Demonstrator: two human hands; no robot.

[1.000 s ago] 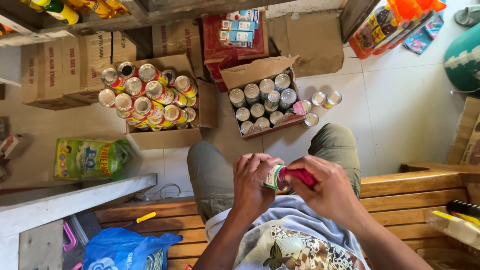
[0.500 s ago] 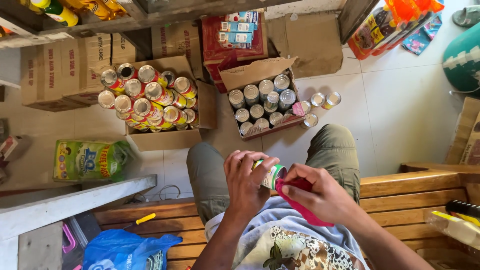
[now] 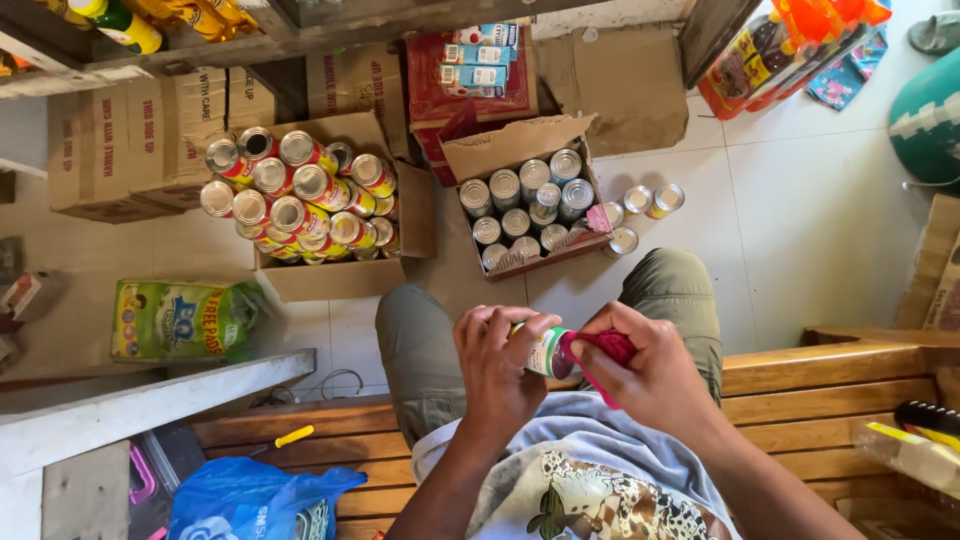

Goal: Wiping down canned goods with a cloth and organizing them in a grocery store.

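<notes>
**Both hands on one can, red cloth pressed to its end**

The left hand (image 3: 497,365) is curled round a small can (image 3: 547,351), fingers (image 3: 520,322) wrapped over its top side and thumb beneath, so most of its body is hidden. The right hand (image 3: 655,375) is clenched on a red cloth (image 3: 603,350), its fingertips pinching the cloth against the can's right end. The can sits between the two hands, above the person's lap, lying roughly sideways.

On the floor past the knees stand two open cardboard boxes. The left box (image 3: 330,275) holds cans stacked on their sides, silver lids toward the camera, with red and yellow labels. The right box (image 3: 520,140) holds upright cans, and three loose cans (image 3: 648,203) stand just beside it on the white tiles. A green bag (image 3: 180,318) lies to the left. The person sits on a wooden bench (image 3: 830,385); a blue plastic bag (image 3: 250,500) rests at its left end.

The held can shows a green and white label; its right end is covered by the cloth.
</notes>
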